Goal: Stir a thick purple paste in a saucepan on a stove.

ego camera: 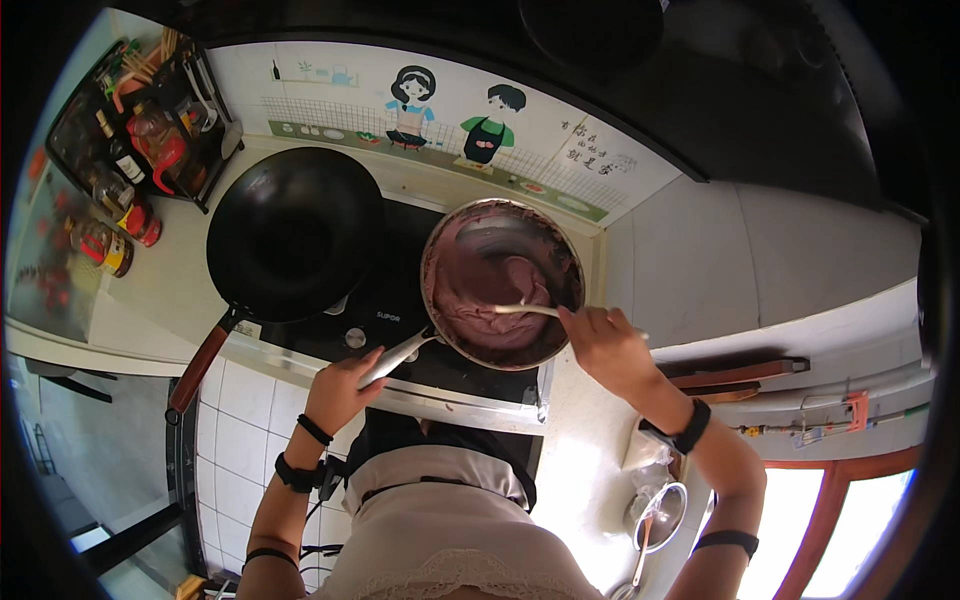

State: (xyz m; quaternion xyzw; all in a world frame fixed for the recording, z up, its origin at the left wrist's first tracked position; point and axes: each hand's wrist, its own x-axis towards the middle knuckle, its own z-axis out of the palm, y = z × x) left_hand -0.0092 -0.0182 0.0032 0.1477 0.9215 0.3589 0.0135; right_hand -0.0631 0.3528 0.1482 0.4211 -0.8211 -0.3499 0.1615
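A frying pan (555,352) sits over the right side of the black gas cooktop (300,341). Thick purplish-brown paste (469,315) coats its floor and walls, folded into ridges towards the front. My left hand (341,390) grips the pan's silvery handle (401,358). In my right hand (609,349) is a pale slim stirring utensil (525,308), held above the pan's right rim. Its far end reaches into the paste, and whether that end is a spoon or a plain stick I cannot tell.
A black wok (292,225) covers the left burner, its wooden handle (201,364) jutting over the counter's front edge. Bottles and jars (154,150) crowd a rack at the back left. A range hood (750,97) hangs overhead. On the right counter stands a metal-rimmed bowl (660,517).
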